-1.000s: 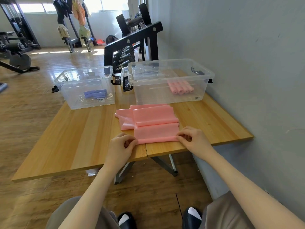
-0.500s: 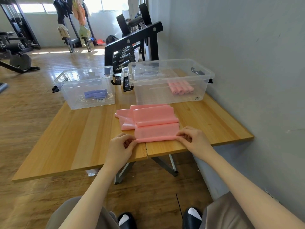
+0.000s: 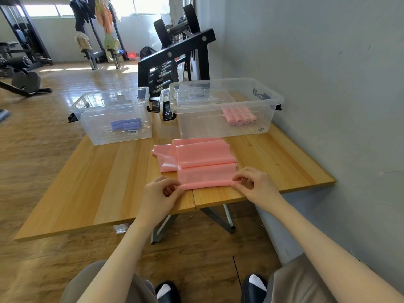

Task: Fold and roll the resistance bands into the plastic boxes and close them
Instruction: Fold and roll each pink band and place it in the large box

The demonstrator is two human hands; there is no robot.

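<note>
Rolling step: left hand (image 3: 160,192) and right hand (image 3: 254,182) pinch near edge of pink band (image 3: 206,169); next, keep roll tight, even toward far box (image 3: 226,107).

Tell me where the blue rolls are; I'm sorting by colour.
The blue rolls lie inside the left box, at the table's far left.
</note>
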